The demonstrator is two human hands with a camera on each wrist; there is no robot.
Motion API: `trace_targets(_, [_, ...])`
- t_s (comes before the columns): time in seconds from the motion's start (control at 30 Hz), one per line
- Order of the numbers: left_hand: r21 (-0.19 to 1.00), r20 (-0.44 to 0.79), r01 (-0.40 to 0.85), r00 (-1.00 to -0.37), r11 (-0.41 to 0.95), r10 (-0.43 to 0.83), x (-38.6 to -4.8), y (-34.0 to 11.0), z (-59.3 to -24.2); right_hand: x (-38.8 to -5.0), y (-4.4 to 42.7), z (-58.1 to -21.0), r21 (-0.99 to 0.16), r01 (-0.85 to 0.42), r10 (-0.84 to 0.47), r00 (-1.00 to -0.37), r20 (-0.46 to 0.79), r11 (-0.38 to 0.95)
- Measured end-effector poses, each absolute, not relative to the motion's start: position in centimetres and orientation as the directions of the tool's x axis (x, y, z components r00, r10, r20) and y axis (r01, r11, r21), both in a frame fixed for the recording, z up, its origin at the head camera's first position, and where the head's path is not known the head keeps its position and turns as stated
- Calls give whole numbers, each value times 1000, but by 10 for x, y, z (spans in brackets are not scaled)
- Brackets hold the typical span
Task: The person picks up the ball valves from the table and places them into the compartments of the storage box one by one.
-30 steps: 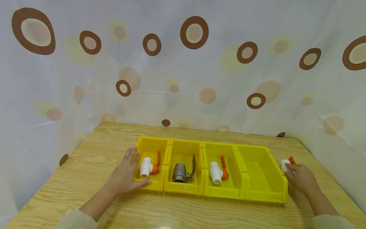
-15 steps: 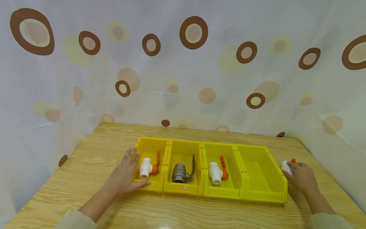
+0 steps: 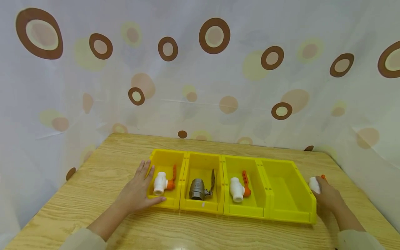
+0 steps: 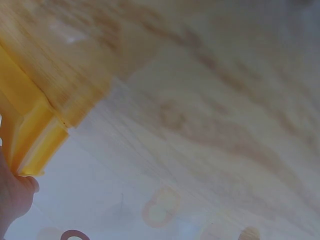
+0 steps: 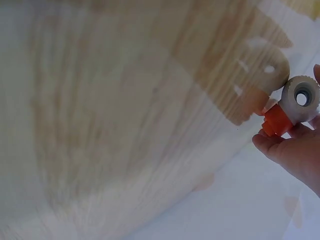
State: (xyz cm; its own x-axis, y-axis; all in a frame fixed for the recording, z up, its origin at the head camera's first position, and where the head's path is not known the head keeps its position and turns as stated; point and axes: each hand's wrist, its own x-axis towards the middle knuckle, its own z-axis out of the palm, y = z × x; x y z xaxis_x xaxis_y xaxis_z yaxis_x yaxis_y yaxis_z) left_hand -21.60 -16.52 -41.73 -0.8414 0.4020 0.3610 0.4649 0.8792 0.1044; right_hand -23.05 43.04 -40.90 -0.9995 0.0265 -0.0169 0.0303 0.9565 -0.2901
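My right hand [image 3: 328,198] grips a white plastic ball valve [image 3: 314,185] with an orange handle, just right of the yellow bins. In the right wrist view the round open end of this ball valve [image 5: 301,97] faces the camera, its orange part near a fingertip. My left hand [image 3: 135,195] rests on the leftmost yellow bin [image 3: 170,203], fingers spread along its left rim and thumb at the front lip. That bin holds a white ball valve [image 3: 160,184] with an orange handle. A metal ball valve [image 3: 197,190] lies in the second bin, another white ball valve [image 3: 236,190] in the third.
The fourth bin [image 3: 285,194], on the right end of the joined row, has nothing in it. The wooden table [image 3: 200,232] extends around the row. A patterned cloth [image 3: 200,76] hangs behind and at the sides.
My right hand has closed further round the white ball valve, now covering more of it and its orange handle. The left hand and the bins stay in place.
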Motion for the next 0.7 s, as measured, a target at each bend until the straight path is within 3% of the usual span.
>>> trace_targets(0.5, [114,345,456,-851,883,395,-215,-165,-416,-230,431,-409,-315,31,18,-999,-46,948])
trace_targets(0.7, [114,346,455,-852,883,393,-215,-165,-417,-227,428,-406,-277,28,26,-1000,-11,960])
